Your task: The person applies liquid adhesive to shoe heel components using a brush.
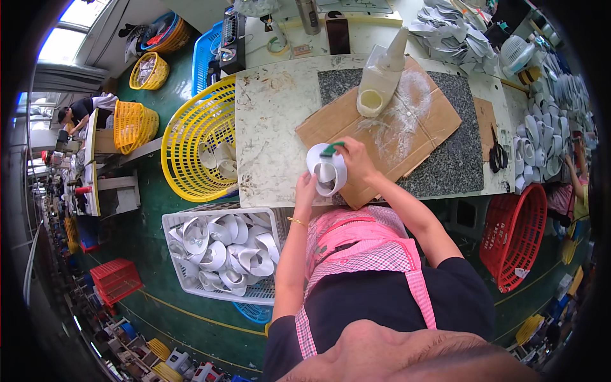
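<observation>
You hold a curved white shoe piece [328, 170] just above the near edge of the table [267, 140], at the near-left corner of the cardboard sheet [388, 127]. Your left hand [307, 189] closes around its near-left side from below, I judge so that the open inside faces up to you. Your right hand [356, 159] is pinched on a small green-handled brush [331, 149], and its tip touches the far rim of the piece.

The cardboard lies on a dark speckled stone slab [458, 153] and carries white smears, so it seems to protect the slab from glue. A pale glue bottle [380, 76] lies tilted on the far part of the cardboard, within reach of your right hand.

To the left, a yellow basket [191, 127] stands against the table edge with a few white pieces inside. Near-left, beside your left elbow, a white crate [219, 254] is full of similar pieces. To the right, a red basket [519, 235] stands under the table corner. Scissors [498, 156] and stacked white pieces [538, 146] occupy the right end of the table. The bare table to the left of the cardboard gives open room.
</observation>
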Action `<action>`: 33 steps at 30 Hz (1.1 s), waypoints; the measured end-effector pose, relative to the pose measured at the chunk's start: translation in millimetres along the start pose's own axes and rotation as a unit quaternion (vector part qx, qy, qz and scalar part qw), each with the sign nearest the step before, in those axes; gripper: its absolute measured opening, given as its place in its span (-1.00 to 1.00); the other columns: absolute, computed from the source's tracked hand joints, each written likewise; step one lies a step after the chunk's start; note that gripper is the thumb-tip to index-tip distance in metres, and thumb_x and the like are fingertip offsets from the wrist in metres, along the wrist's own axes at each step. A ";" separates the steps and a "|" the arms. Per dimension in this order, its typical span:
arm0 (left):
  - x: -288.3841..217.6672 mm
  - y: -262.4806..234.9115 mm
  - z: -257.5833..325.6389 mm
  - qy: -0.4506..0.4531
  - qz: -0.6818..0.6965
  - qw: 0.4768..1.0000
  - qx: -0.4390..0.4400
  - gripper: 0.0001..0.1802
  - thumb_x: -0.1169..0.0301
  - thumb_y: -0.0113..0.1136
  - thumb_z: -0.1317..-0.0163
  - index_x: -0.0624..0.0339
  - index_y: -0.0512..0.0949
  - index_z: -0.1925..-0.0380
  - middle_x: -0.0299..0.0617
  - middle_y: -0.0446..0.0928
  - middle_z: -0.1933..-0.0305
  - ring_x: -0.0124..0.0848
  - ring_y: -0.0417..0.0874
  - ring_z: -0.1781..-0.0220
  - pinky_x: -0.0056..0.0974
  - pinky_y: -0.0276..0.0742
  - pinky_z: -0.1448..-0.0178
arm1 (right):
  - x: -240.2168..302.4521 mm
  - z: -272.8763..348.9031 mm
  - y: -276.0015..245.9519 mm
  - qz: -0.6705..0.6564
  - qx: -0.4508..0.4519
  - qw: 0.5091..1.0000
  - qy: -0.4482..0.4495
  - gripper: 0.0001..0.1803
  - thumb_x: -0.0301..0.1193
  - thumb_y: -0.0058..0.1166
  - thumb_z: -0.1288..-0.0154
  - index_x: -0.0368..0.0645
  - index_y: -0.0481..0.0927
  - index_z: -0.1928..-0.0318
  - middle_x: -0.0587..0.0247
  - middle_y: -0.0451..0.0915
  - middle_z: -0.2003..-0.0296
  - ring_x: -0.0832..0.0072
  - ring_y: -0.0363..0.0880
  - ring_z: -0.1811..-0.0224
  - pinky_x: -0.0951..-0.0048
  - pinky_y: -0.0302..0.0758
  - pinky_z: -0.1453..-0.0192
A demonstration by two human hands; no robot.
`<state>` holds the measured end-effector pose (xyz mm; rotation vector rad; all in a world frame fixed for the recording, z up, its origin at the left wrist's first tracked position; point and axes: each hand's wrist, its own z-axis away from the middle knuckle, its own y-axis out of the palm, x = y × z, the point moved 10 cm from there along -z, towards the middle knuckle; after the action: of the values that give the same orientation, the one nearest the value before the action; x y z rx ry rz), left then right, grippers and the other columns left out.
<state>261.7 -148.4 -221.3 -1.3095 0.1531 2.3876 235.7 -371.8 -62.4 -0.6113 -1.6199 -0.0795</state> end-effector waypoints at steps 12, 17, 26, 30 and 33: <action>-26.1 15.5 13.5 -0.007 0.121 0.991 0.056 -0.48 0.34 0.12 -0.34 0.34 0.32 -0.24 -0.22 0.56 0.03 -0.56 0.55 0.08 -0.48 0.48 0.07 | -40.9 -3.7 -12.6 -0.030 0.247 0.968 0.044 -0.89 -0.60 0.03 -0.26 -0.28 0.58 0.21 0.14 0.58 0.40 0.36 0.61 0.35 0.44 0.52 0.26; -27.9 19.3 17.6 -0.001 0.167 0.984 0.064 -0.44 0.41 0.17 -0.30 0.33 0.25 -0.24 -0.14 0.50 -0.08 -0.48 0.55 0.00 -0.41 0.52 0.01 | 7.2 7.7 -0.7 0.071 0.011 0.997 0.035 -0.86 -0.48 0.07 -0.29 -0.28 0.60 0.20 0.12 0.61 0.32 0.44 0.64 0.37 0.44 0.51 0.27; -46.1 21.9 28.2 0.038 0.191 0.978 0.074 -0.42 0.59 0.26 -0.17 0.20 0.20 -0.14 -0.09 0.52 0.05 -0.41 0.56 0.05 -0.42 0.54 0.09 | -22.9 -3.8 5.3 -0.010 0.033 0.995 0.091 -0.83 -0.44 0.06 -0.31 -0.31 0.60 0.35 0.13 0.63 0.56 0.42 0.70 0.49 0.41 0.48 0.49; -44.6 23.1 31.6 0.022 0.183 0.980 0.069 -0.43 0.59 0.26 -0.17 0.16 0.21 -0.13 -0.08 0.52 0.08 -0.44 0.57 0.10 -0.45 0.52 0.17 | -5.3 3.6 -28.0 0.042 -0.073 0.996 0.042 -0.82 -0.43 0.06 -0.31 -0.30 0.59 0.37 0.12 0.62 0.56 0.44 0.68 0.52 0.44 0.46 0.51; -44.9 25.0 32.2 0.014 0.183 0.979 0.083 -0.44 0.57 0.25 -0.19 0.13 0.21 -0.13 -0.12 0.55 0.14 -0.48 0.58 0.18 -0.45 0.50 0.23 | -11.4 25.2 -7.9 -0.010 -0.014 0.995 0.100 -0.81 -0.44 0.05 -0.31 -0.30 0.59 0.40 0.11 0.61 0.57 0.41 0.66 0.56 0.40 0.46 0.51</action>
<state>247.8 -175.4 -168.8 -1.3294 0.6393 2.5837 209.8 -372.4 -74.8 -0.5889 -1.4334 -0.1735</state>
